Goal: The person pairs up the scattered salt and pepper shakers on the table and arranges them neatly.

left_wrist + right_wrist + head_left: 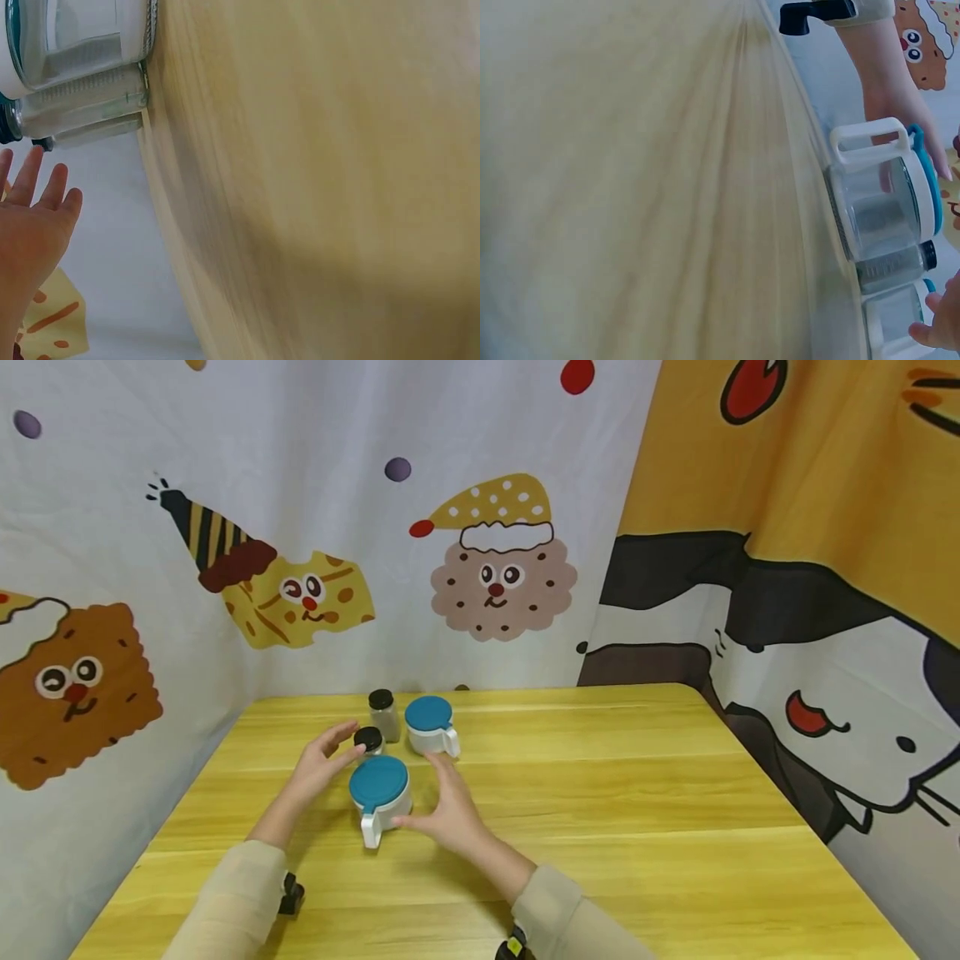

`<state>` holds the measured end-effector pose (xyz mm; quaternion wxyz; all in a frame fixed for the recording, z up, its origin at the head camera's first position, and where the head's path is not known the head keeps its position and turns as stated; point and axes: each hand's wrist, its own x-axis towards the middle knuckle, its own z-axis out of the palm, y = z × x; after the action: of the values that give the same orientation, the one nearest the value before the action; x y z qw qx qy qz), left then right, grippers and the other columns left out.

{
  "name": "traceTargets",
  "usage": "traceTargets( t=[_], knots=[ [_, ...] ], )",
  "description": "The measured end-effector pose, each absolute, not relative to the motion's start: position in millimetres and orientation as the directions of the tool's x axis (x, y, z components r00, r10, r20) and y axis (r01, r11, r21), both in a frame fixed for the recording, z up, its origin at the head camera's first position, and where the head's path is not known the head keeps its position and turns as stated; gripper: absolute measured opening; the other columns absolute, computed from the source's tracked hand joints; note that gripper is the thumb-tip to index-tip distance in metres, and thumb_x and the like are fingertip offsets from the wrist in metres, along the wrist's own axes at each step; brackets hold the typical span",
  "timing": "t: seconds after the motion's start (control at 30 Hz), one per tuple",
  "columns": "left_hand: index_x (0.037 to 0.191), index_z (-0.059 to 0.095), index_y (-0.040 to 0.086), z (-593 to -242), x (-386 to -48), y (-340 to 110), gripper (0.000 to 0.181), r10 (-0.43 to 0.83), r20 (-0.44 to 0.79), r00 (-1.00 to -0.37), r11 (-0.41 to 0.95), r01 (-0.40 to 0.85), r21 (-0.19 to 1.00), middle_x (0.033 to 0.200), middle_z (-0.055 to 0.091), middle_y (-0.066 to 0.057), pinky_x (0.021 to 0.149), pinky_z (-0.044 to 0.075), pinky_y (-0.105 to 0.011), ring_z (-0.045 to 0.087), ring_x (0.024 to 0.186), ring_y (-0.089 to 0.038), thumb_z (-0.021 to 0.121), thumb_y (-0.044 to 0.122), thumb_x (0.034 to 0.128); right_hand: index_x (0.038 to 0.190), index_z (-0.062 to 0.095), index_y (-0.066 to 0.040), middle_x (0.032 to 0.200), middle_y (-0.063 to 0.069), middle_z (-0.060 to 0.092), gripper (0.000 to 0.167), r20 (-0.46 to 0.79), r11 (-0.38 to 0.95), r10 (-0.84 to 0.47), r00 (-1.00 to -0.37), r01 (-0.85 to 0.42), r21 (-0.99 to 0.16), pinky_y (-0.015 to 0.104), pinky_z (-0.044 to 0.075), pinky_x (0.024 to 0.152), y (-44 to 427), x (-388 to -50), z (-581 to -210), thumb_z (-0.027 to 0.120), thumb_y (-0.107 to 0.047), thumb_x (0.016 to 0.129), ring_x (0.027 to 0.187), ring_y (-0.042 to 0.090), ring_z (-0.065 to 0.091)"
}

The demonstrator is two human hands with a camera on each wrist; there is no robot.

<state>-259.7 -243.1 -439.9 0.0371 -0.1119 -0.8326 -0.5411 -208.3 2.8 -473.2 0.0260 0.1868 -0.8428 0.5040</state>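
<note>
Two clear jars with blue lids and white handles stand on the table, the front jar point(381, 793) nearer me and the back jar point(431, 727) behind it. Beside them stand two small glass bottles with black caps: a front bottle point(369, 741), partly hidden, and a back bottle point(384, 717). My left hand point(318, 768) is spread at the left of the front bottle, its thumb by the black cap. Fingers apart, my right hand point(450, 814) is right of the front jar; whether its thumb touches the jar, I cannot tell. Neither hand grips anything.
The yellow wood-grain table point(637, 810) extends to the right of the jars. A patterned curtain point(315, 468) hangs right behind its far edge. Black wrist devices, such as the left one point(292, 895), sit at both cuffs.
</note>
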Motion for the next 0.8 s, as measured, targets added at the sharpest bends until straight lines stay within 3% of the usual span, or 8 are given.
traceTargets(
  t=[0.53,0.8],
  knots=[
    [0.145,0.036,0.0,-449.8,-270.9,-250.8,0.067,0.174,0.124,-0.977,0.408,0.187,0.894,0.146,0.037,-0.023,0.109,0.022,-0.053,0.03,0.135,-0.039,0.062,0.035,0.0942,0.152,0.023,-0.016,0.154,0.006,0.026,0.11,0.172,0.419,-0.341,-0.924,-0.313,-0.852,0.05,0.033,0.103,-17.6,-209.8,-474.0,0.081,-0.056,0.068,0.137,0.026,0.029],
    [0.145,0.038,0.001,-452.1,-273.9,-248.4,0.066,0.19,0.111,-0.975,0.393,0.179,0.902,0.146,0.037,-0.023,0.11,0.023,-0.05,0.031,0.136,-0.038,0.064,0.034,0.0931,0.153,0.019,-0.016,0.154,0.007,0.024,0.109,0.151,0.378,-0.363,-0.92,-0.293,-0.878,0.051,0.033,0.103,-21.8,-213.6,-476.8,0.081,-0.051,0.07,0.136,0.029,0.031]
  ],
)
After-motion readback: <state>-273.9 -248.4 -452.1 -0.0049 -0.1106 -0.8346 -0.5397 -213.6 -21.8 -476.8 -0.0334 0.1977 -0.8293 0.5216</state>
